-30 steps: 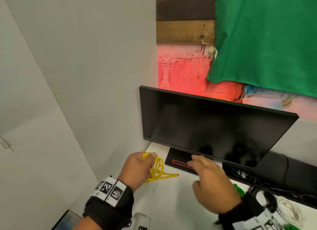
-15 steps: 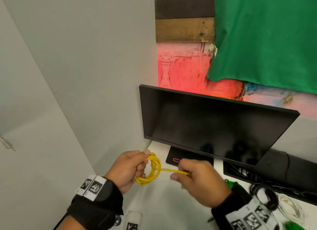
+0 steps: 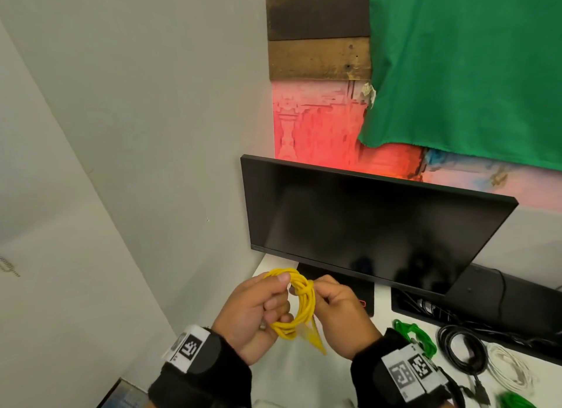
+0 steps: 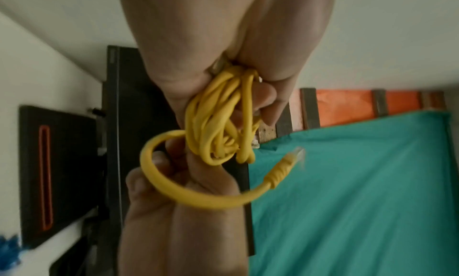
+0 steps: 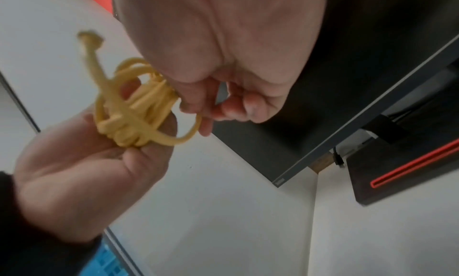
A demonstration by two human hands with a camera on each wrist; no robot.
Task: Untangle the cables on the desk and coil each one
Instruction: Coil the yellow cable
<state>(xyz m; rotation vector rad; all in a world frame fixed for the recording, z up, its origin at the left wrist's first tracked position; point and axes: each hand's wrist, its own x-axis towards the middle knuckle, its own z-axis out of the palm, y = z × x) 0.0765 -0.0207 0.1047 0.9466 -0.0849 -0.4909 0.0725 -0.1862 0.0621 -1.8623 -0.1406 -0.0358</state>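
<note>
The right hand [image 3: 340, 313], half a second ago drawing the free end sideways, now pinches that end against the yellow cable [image 3: 299, 304], coiled and gripped in the left hand [image 3: 255, 313] above the desk [image 3: 304, 374]. Green, black and white cables lie coiled nearby; apparently little remains.

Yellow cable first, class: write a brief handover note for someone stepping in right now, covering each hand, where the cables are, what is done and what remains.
Left hand grips the coiled yellow cable above the desk.
Right hand pinches its free end, wrapping it round the bundle; the plug hangs loose.
Done: green cable, black cable and white cable lie coiled on the desk at right.
Left: secure the yellow end and set the coil down.
</note>
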